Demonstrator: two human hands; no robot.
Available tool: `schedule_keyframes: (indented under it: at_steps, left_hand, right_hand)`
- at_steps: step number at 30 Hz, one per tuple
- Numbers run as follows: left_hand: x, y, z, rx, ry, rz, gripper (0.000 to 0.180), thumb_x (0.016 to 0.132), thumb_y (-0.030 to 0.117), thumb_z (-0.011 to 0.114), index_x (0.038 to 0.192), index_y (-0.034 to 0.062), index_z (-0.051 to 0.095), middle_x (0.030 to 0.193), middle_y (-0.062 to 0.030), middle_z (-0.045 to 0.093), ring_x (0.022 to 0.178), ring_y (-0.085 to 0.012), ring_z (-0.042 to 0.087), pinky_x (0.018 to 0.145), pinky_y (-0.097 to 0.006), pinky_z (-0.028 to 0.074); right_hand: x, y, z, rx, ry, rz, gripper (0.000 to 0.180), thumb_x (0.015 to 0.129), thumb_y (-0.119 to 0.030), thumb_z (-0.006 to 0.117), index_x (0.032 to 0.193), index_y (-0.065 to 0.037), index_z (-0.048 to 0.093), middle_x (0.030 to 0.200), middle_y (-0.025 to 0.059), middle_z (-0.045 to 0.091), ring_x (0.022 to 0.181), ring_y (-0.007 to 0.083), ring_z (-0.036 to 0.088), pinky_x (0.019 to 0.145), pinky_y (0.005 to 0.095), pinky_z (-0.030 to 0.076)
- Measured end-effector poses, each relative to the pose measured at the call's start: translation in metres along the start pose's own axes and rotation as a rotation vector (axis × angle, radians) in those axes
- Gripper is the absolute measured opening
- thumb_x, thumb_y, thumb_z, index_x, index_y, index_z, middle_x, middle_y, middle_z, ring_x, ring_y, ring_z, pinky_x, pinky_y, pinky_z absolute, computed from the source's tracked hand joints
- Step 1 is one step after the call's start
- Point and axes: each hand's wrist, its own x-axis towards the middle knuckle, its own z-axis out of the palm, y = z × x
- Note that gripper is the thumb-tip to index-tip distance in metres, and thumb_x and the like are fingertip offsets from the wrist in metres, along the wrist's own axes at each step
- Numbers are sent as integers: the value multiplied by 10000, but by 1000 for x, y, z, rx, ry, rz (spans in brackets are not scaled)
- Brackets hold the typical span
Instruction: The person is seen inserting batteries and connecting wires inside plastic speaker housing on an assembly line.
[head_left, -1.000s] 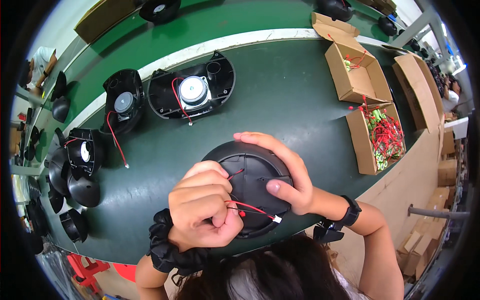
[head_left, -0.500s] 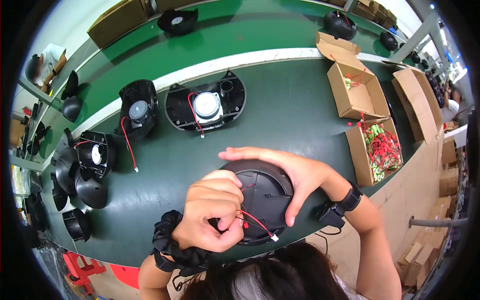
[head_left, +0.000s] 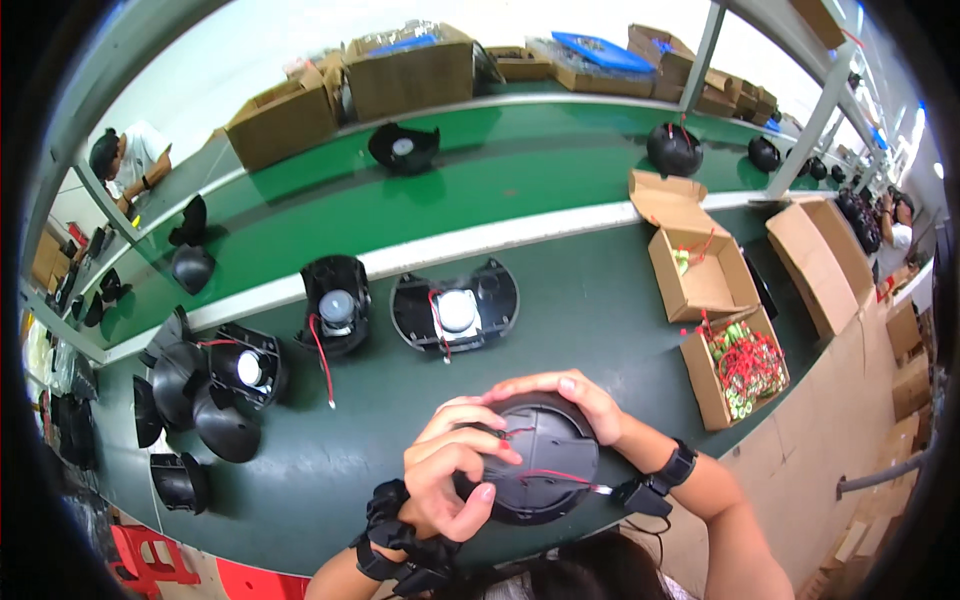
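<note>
A round black plastic housing point(head_left: 565, 452) sits between my hands near the bench's front edge. A thin red wire point(head_left: 545, 473) crosses its face and ends in a small white connector point(head_left: 601, 489) at the right rim. My left hand point(head_left: 448, 462) bears on the housing's left side, fingers bent and a little apart, the thumb curled close to the index finger. Whether those fingers also pinch something small cannot be made out. Around the far right rim, my right hand point(head_left: 590, 402) is wrapped, its fingertips reaching along the far edge.
Two open speaker shells point(head_left: 457, 312) point(head_left: 337, 305) lie beyond my hands. More black shells point(head_left: 228, 424) cluster at the left. At the right stand a carton of red-wired parts point(head_left: 708, 385) and another open carton point(head_left: 690, 290). Behind a white rail runs a green conveyor point(head_left: 520, 190).
The view has tipped up, showing more of the far side. My left fist has loosened and its fingers have spread. The wire's white connector has shifted to the housing's right rim.
</note>
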Motion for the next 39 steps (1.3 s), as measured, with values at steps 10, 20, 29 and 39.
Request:
schedule_keyframes:
  at_steps: [10, 20, 29, 39]
  left_hand:
    - [-34, -23, -40, -138, 214, -104, 189, 793, 189, 562, 685, 69, 463, 684, -121, 652, 702, -228, 557, 809, -413, 438]
    - [-32, -18, -41, -187, 68, -342, 188, 833, 94, 554, 678, 13, 485, 653, -114, 571, 644, -234, 507, 625, -349, 417]
    - [-25, -31, -34, -186, 58, -272, 282, 878, 219, 572, 699, 11, 510, 686, -132, 596, 669, -240, 508, 683, -368, 426]
    - [-44, -29, -42, -220, 197, -363, 234, 893, 216, 568, 809, 4, 517, 775, -136, 606, 724, -224, 502, 713, -361, 420]
  right_hand:
    - [44, -78, -78, 152, 486, -228, 553, 881, -323, 432, 1245, 87, 509, 1249, 193, 559, 1119, 303, 561, 1006, 415, 423]
    - [223, -3, -234, -103, 1443, -439, 251, 830, -173, 683, 1005, 7, 685, 1000, 95, 688, 923, 188, 629, 860, 308, 478]
    - [205, 1, -263, -876, 1311, -298, 401, 918, -365, 511, 1052, -15, 654, 998, 216, 666, 960, 361, 636, 858, 396, 478]
    - [305, -112, -150, -1137, 712, -457, 190, 790, -187, 614, 917, -52, 657, 847, 113, 679, 820, 271, 652, 735, 387, 506]
